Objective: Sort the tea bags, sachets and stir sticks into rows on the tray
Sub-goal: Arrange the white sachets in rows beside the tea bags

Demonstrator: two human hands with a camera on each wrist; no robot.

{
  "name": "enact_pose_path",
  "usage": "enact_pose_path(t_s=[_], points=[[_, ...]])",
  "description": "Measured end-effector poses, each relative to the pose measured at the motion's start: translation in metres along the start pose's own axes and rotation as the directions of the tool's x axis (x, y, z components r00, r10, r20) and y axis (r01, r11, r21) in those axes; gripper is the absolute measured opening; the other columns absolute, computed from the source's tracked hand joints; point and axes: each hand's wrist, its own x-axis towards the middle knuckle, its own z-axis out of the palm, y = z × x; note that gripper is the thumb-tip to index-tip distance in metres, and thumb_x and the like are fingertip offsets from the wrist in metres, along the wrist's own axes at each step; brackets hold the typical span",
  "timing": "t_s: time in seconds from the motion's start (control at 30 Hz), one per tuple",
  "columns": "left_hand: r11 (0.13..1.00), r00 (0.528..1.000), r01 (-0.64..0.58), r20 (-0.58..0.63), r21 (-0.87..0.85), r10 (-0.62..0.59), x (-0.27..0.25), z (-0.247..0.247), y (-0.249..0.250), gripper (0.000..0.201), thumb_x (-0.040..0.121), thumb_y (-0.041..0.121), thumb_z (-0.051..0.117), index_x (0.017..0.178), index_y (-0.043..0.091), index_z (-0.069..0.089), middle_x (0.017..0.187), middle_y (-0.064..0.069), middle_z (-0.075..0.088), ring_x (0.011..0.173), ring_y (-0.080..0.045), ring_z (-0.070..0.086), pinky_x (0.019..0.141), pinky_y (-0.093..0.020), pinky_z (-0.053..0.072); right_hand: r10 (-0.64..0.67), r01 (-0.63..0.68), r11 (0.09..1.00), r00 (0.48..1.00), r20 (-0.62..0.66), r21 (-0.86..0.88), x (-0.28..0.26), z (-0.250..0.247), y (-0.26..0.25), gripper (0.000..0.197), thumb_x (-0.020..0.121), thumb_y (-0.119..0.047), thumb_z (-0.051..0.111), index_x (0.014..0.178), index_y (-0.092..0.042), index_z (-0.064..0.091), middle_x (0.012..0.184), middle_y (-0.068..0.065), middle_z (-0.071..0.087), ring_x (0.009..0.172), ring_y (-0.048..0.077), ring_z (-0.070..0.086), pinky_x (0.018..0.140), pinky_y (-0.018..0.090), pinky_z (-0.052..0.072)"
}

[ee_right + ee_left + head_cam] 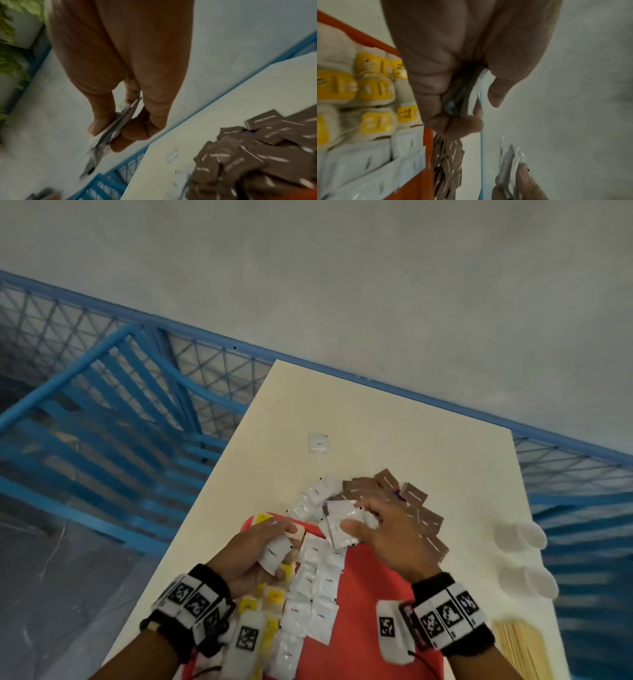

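My left hand pinches one white sachet above the tray; my right hand clutches several sachets. They look light, slick and crinkly, so I'd grip their flat faces.

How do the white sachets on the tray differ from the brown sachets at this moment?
The white sachets lie in rows on the red tray; the brown sachets sit in a loose, overlapping pile on the table beyond it. White ones are pale with small dark print; brown ones carry a light stripe. Both are small, flat, square packets.

Bare forearms, black wristband on the left, black wristband on the right, white blocks with black-and-white square markers, thin black cables
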Motion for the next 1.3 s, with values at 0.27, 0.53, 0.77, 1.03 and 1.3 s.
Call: enact_pose_path(t_s=[0.27,0.53,0.77,1.03,1.3], points=[[0.942,0.911,0.329,0.24,0.07,-0.336,-0.042,0.028,-0.089,0.076,0.092,0.067,0.051,0.132,0.003,0.059,0.126,-0.024,0.057,0.111,-0.036,0.055,0.091,-0.044,0.049,-0.05,0.021,0.994,0.957,0.286,0.103,-0.109,0.049,0.025,0.023,0.077,-0.026,0.083,0.094,-0.019,0.069,0.087,-0.01,0.071,0.075,-0.003,0.059,0.072,0.019,0.048],[0.957,0.913,0.288,0.294,0.023,-0.282,-0.06,0.031,-0.099,0.05,0.097,0.042,0.054,0.119,0.0,0.068,0.087,-0.02,0.065,0.062,-0.025,0.068,0.042,-0.027,0.053,-0.084,0.086,0.995,0.995,0.054,-0.045,-0.122,0.072,0.047,0.034,0.066,-0.04,0.086,0.077,-0.035,0.054,0.076,-0.019,0.053,0.075,-0.003,0.047,0.065,0.014,0.033],[0.958,0.955,0.17,0.202,0.23,-0.218,-0.056,0.017,-0.095,0.055,0.089,0.033,0.075,0.129,0.001,0.057,0.125,-0.035,0.057,0.103,-0.038,0.056,0.074,-0.037,0.048,-0.011,0.009,0.995,1.0,0.016,0.1,-0.125,0.067,0.043,0.01,0.081,-0.025,0.079,0.075,-0.023,0.072,0.069,-0.013,0.062,0.061,0.0,0.049,0.06,0.014,0.039],[0.915,0.991,0.098,0.046,0.392,-0.126,-0.066,-0.017,-0.096,0.049,0.078,0.024,0.08,0.116,0.0,0.061,0.083,-0.016,0.067,0.055,-0.021,0.06,0.039,-0.022,0.046,0.114,-0.137,0.962,0.988,-0.106,-0.235,-0.067,0.086,0.073,0.019,0.093,-0.018,0.062,0.11,-0.014,0.07,0.1,-0.004,0.064,0.086,-0.002,0.058,0.079,0.015,0.042],[0.899,0.998,0.059,-0.046,0.434,-0.044,-0.082,-0.056,-0.093,0.067,0.065,0.042,0.087,0.121,0.013,0.065,0.11,-0.016,0.074,0.096,-0.034,0.072,0.074,-0.043,0.059,0.065,-0.121,0.792,0.991,-0.114,-0.598,-0.046,0.115,0.091,0.03,0.095,-0.029,0.049,0.123,-0.029,0.059,0.116,0.001,0.045,0.11,0.022,0.041,0.093,0.039,0.044]])
